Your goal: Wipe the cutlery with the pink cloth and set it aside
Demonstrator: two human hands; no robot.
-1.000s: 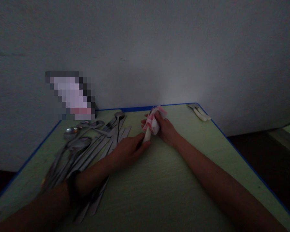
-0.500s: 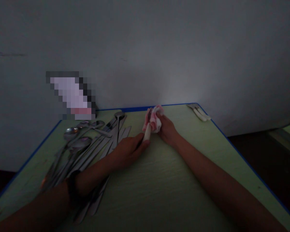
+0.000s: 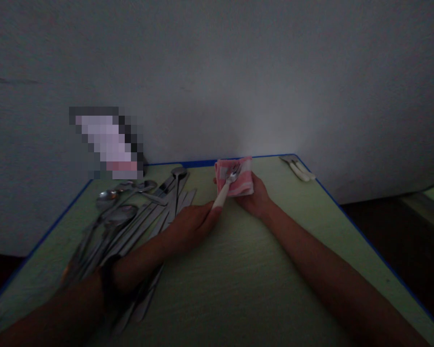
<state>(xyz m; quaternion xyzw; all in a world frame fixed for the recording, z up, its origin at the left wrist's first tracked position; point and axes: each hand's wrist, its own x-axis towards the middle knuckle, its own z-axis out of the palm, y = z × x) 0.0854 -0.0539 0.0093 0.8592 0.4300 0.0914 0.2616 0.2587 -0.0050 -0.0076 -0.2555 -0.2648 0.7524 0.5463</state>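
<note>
My left hand [image 3: 195, 222] is closed round the white handle of a fork [image 3: 222, 195], whose metal tines point up and away from me. Behind the tines spreads a folded pink-and-white cloth [image 3: 245, 180]. My right hand [image 3: 256, 196] grips this cloth from below and the right side, its fingers mostly hidden under the fabric. The fork's head lies against the face of the cloth or just in front of it; I cannot tell which.
Spoons [image 3: 120, 214] and flat-handled cutlery [image 3: 144, 224] lie heaped on the left of the pale green table [image 3: 238, 289]. Two white-handled forks [image 3: 299, 171] rest at the far right corner. A blurred-out object [image 3: 106, 140] leans against the grey wall [image 3: 217, 86].
The cloth was bunched round the fork's head and is now opened out flat behind it, baring the tines. My right hand has turned beneath the cloth. My left hand has barely moved.
</note>
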